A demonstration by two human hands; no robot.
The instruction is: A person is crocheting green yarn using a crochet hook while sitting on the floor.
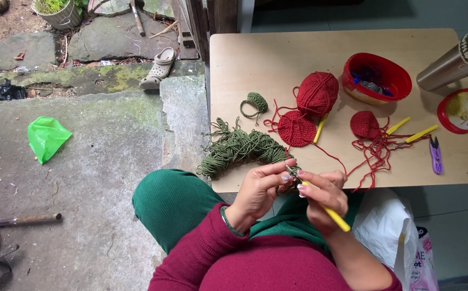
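My left hand (258, 191) pinches a small green crochet piece (292, 172) at the table's near edge. My right hand (325, 199) grips a yellow crochet hook (335, 218) whose tip meets that piece. Green yarn runs from the piece to a loose green yarn pile (239, 150) on the wooden table (266, 59). Both hands sit close together above my lap.
On the table lie a red yarn ball (318, 92), a red crochet disc (296, 128), a small red cap piece (364, 124), more yellow hooks (421, 133), purple snips (435, 155), a red tub (377, 78), its lid (465, 110) and a steel flask (452, 66). A white bag (390, 231) sits at my right.
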